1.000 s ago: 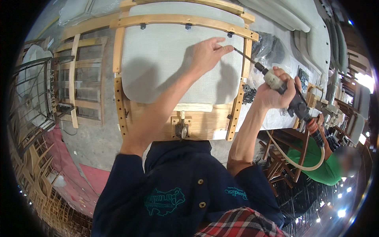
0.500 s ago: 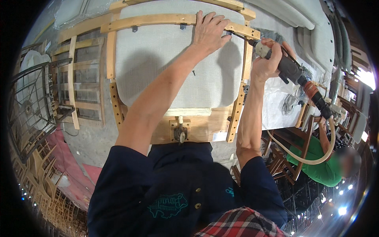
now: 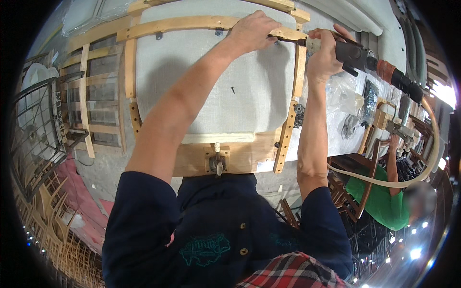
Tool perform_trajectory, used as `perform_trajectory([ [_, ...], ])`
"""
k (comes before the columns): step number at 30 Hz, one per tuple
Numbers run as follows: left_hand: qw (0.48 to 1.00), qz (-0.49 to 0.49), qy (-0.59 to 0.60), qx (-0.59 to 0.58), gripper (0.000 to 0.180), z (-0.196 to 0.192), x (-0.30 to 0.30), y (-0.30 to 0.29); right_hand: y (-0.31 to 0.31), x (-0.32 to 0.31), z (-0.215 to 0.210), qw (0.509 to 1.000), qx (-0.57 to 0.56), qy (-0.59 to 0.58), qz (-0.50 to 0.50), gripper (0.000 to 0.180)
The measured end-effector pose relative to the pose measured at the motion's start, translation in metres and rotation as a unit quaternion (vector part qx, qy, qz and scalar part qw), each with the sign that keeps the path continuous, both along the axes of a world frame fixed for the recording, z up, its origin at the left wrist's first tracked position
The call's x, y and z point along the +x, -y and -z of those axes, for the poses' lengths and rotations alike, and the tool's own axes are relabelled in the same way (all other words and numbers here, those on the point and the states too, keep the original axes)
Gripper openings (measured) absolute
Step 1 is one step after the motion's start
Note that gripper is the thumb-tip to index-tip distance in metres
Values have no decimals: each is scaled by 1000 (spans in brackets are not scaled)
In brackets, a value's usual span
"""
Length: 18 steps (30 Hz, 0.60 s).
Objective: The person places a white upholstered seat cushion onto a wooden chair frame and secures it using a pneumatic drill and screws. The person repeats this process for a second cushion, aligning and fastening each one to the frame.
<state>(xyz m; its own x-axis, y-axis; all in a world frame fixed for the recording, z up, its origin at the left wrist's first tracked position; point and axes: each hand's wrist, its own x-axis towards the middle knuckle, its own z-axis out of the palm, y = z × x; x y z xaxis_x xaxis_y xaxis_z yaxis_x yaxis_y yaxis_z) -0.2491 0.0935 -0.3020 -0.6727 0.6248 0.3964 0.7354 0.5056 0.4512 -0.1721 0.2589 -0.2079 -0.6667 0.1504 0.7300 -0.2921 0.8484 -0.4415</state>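
Plainly, the right hand point(image 3: 324, 60) has its grip wrapped around one dark grey and cream power driver point(image 3: 352, 55), whose slim bit point(image 3: 288, 40) reaches the left hand point(image 3: 253, 32) at the pale wooden crossbar point(image 3: 182, 23) across one light grey fabric cushion point(image 3: 257, 108). One loose dark screw point(image 3: 233, 90) lies on the cushion, and two small black brackets point(image 3: 219, 33) show clearly along the crossbar; the bit's tip is hard to make out, and whether the left grip pinches anything I cannot tell
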Motion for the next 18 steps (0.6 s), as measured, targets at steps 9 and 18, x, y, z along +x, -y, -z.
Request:
perform_trajectory([
  [9,996,-3,-92,6,43,11,3,0,7,30,2,956,-286,-62,8,31],
  [18,993,-7,-119,2,43,12,5,-1,15,30,-3,936,-341,-90,10,35],
])
